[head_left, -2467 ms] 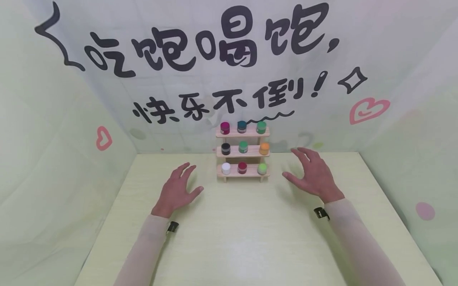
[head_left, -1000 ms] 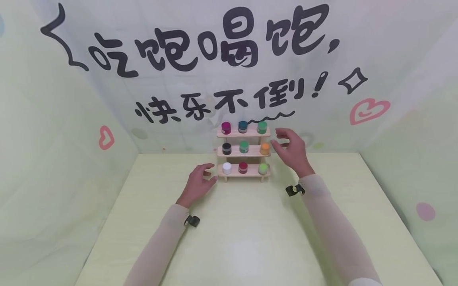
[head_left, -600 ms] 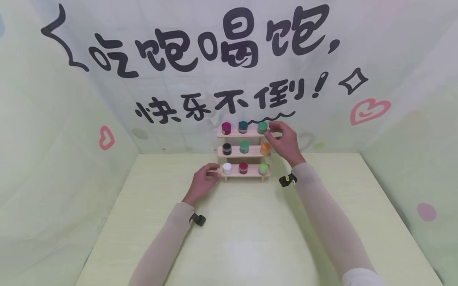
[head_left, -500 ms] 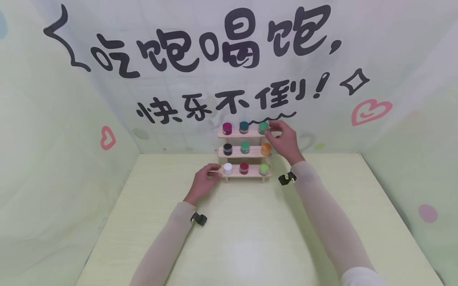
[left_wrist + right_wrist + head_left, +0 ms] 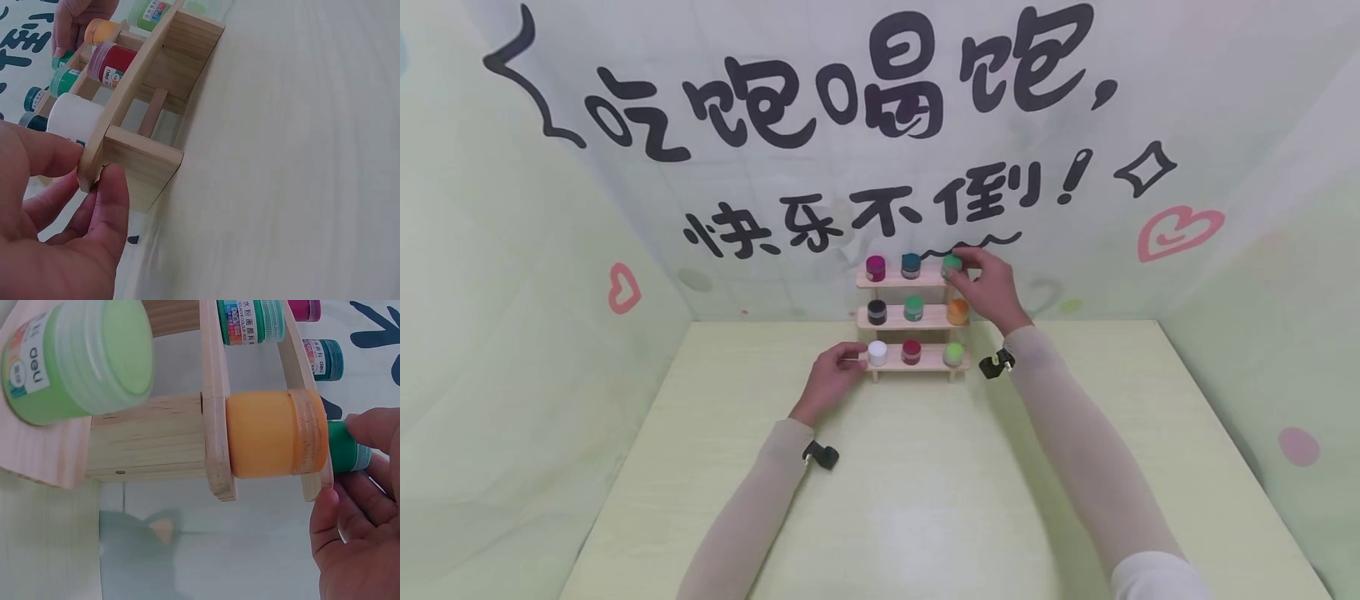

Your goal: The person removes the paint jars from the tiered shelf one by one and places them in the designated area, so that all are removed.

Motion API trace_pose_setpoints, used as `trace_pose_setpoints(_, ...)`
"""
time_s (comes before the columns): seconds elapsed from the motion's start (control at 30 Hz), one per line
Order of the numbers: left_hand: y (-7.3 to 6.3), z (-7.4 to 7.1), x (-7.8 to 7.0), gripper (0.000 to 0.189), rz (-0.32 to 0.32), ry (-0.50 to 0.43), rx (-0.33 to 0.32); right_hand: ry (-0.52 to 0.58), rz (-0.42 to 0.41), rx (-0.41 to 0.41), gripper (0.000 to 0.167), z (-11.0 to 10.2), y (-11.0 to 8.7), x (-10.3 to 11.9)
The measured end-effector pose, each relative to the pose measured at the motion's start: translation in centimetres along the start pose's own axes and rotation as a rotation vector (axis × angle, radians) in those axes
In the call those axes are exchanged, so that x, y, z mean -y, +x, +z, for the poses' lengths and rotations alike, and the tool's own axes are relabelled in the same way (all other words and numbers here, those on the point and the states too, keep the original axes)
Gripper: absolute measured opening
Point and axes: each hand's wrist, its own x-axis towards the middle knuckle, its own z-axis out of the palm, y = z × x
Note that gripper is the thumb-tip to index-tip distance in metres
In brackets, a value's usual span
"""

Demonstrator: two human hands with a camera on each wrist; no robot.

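Observation:
A three-tier wooden rack [image 5: 932, 361] of small paint jars stands against the back wall. My left hand [image 5: 829, 377] holds the left end of its bottom shelf, fingertips above and below the board in the left wrist view, close to the white jar [image 5: 72, 119]. At the top right, my right hand [image 5: 994, 287] grips a green paint jar [image 5: 342, 447] between thumb and fingers; the jar is partly covered by them. Below that jar sits an orange jar [image 5: 269, 434] on the middle shelf, and a light green jar [image 5: 119, 356] on the bottom one.
Magenta [image 5: 876, 268] and dark teal [image 5: 911, 266] jars share the top shelf. Black [image 5: 877, 312] and green [image 5: 913, 308] jars stand on the middle shelf, a dark red jar [image 5: 912, 352] on the bottom. The pale tabletop [image 5: 902, 492] lies in front; printed cloth walls surround it.
Both hands have come inward to the rack from either side. The left now holds the bottom shelf's end; the right has closed round the top right green jar. The jars look unmoved.

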Motion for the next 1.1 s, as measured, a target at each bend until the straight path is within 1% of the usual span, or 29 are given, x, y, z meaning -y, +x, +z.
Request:
trace_pose_setpoints(0.27,0.1,0.1,-0.5,0.036,-0.071,-0.130,0.015,0.001,0.000,0.003,0.043,-0.3,0.1,0.1)
trace_pose_setpoints(0.43,0.2,0.0,-0.7,0.038,-0.089,-0.143,0.016,0.009,0.015,0.007,0.045,-0.7,0.0,0.3)
trace_pose_setpoints(0.57,0.2,-0.1,-0.8,0.038,-0.125,-0.137,0.017,0.040,0.010,0.004,0.044,-1.1,-0.3,0.1)
trace_pose_setpoints(0.63,0.2,-0.1,-0.8,0.039,-0.138,-0.139,0.019,0.048,0.001,-0.001,0.044,-1.3,-0.6,0.0)
trace_pose_setpoints(0.83,0.2,0.1,-0.7,0.041,-0.151,-0.210,0.024,0.063,-0.020,-0.010,0.043,-2.0,-1.6,-0.5)
trace_pose_setpoints(0.97,0.2,0.5,-0.5,0.042,-0.157,-0.261,0.020,0.101,-0.001,-0.016,0.043,-2.6,-2.5,-0.9)
trace_pose_setpoints(1.1,0.2,0.8,-0.4,0.042,-0.160,-0.281,0.014,0.131,0.029,-0.023,0.042,-3.2,-3.6,-1.4)
